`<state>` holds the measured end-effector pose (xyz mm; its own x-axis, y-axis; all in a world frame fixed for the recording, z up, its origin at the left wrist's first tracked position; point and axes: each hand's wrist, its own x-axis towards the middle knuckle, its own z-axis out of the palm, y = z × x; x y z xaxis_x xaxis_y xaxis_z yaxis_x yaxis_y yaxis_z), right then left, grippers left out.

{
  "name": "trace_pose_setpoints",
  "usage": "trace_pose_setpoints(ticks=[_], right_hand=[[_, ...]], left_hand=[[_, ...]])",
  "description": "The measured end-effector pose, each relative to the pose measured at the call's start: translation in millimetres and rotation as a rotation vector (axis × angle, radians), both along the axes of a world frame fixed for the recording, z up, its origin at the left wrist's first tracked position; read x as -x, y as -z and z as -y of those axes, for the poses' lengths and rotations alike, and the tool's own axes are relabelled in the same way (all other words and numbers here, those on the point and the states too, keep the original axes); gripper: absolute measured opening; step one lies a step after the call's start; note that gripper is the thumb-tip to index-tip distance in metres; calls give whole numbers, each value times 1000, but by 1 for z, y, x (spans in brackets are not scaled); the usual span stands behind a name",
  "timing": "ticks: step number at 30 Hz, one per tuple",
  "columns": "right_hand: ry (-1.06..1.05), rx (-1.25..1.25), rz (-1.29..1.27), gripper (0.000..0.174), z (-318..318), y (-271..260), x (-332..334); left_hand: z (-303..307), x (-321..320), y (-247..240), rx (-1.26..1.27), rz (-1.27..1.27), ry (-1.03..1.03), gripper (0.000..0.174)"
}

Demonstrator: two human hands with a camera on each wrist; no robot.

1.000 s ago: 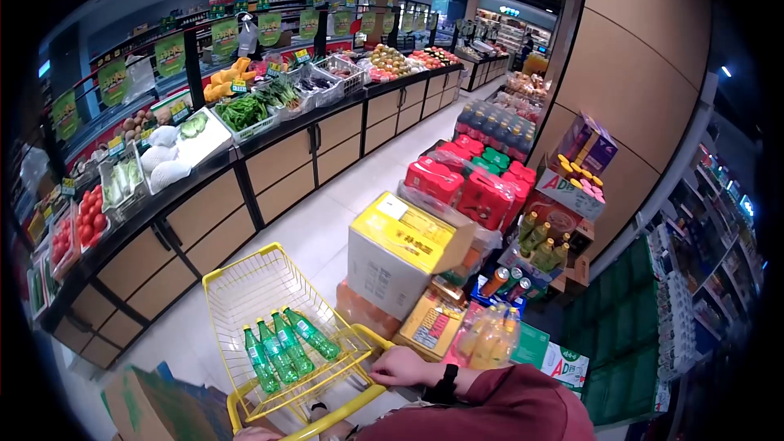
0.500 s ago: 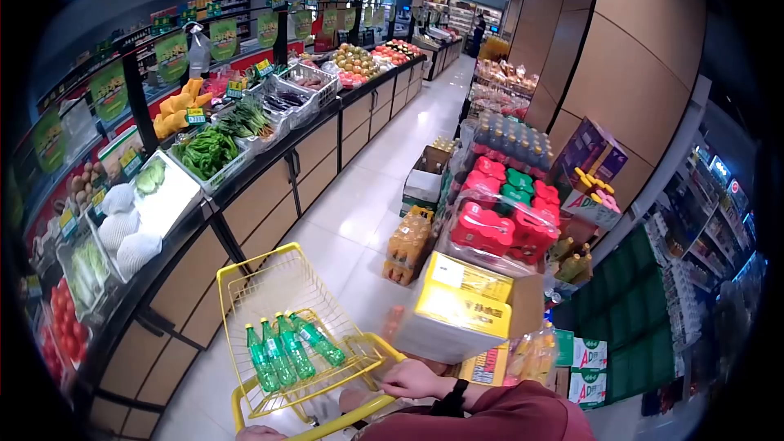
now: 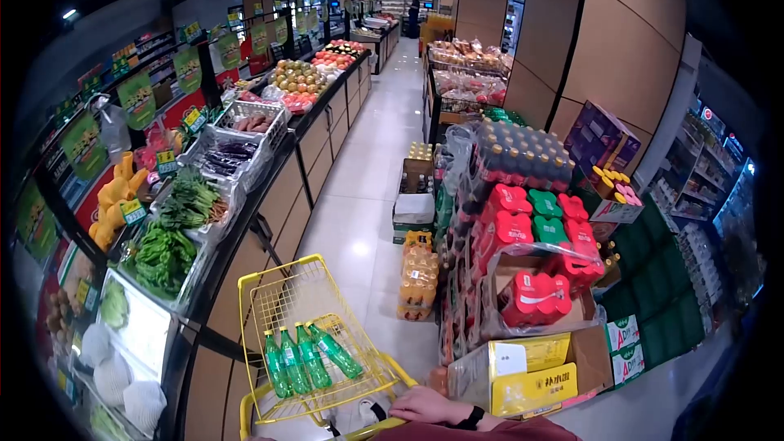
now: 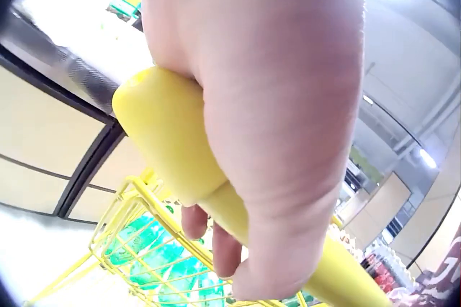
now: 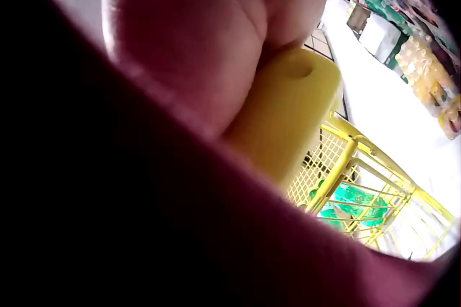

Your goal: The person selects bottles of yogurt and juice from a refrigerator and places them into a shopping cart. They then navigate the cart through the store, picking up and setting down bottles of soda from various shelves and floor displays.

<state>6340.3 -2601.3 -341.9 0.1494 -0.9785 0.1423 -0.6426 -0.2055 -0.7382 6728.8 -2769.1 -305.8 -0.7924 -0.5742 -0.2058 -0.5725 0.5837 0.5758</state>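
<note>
A yellow wire shopping cart [image 3: 282,261] stands in front of me with several green plastic bottles [image 3: 309,359] lying side by side in its basket. My left hand [image 4: 266,120] grips the thick yellow cart handle [image 4: 169,134], its fingertips showing beneath the bar in the left wrist view. Only a sliver of that hand shows at the bottom of the head view. At the handle's right end, my right hand [image 3: 426,405] holds the bar, a dark band on its wrist. In the right wrist view the sleeve hides much of the right hand, and its fingers are out of sight.
A produce counter [image 3: 278,196] with leafy greens [image 3: 163,261] and fruit runs along the left. Stacked drink packs [image 3: 535,298] and an open yellow-and-white carton [image 3: 535,388] stand close on the right. Orange drink packs [image 3: 419,278] sit on the aisle floor [image 3: 351,229] ahead.
The cart has advanced along the aisle, which now runs more directly ahead. The yellow-and-white carton has shifted right and down in view. Both hands stay on the handle; the bottles remain in the basket.
</note>
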Motion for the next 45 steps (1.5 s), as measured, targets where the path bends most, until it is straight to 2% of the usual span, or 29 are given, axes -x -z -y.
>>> trace_pose_setpoints(ticks=[2, 8, 11, 12, 14, 18, 19, 23, 27, 32, 34, 37, 39, 42, 45], right_hand=[[34, -43, 24, 21, 34, 0, 13], [146, -43, 3, 20, 130, -17, 60], [231, -54, -98, 17, 180, -11, 85], [249, -47, -95, 17, 200, -8, 97], [287, -28, -59, 16, 235, -8, 116], [364, -99, -50, 21, 311, -12, 165], [381, -126, -54, 21, 329, -10, 179], [475, -94, -35, 21, 397, -21, 233], [540, -73, -76, 19, 456, -16, 294], [617, 1, -107, 15, 520, -4, 373], [579, 45, -110, 13, 546, -8, 408], [637, 93, -96, 12, 581, 5, 459], [675, 145, -114, 12, 604, 7, 489], [722, 63, -154, 12, 635, 0, 532], [766, 44, -90, 13, 665, -11, 569]], left_hand=[[47, 17, -2, -80, 36, 18, 26], [184, 98, -24, 18, 21, 140, 24], [258, 130, -3, -29, 33, 173, 26], [286, 141, 1, 121, -40, 260, 30], [335, 170, 1, 148, -162, 282, 30], [442, 240, 23, 85, -162, 314, 27], [466, 260, 23, 169, -169, 377, 23], [554, 336, 24, 188, -188, 460, 22], [622, 416, 16, 173, -186, 468, 23], [709, 510, 30, 197, -207, 523, 25], [738, 550, 27, 137, -178, 527, 26], [776, 611, 21, 214, -284, 611, 29], [805, 649, 26, 189, -227, 611, 28], [836, 706, 17, 180, -178, 639, 26], [869, 755, 16, 165, -139, 596, 26]])
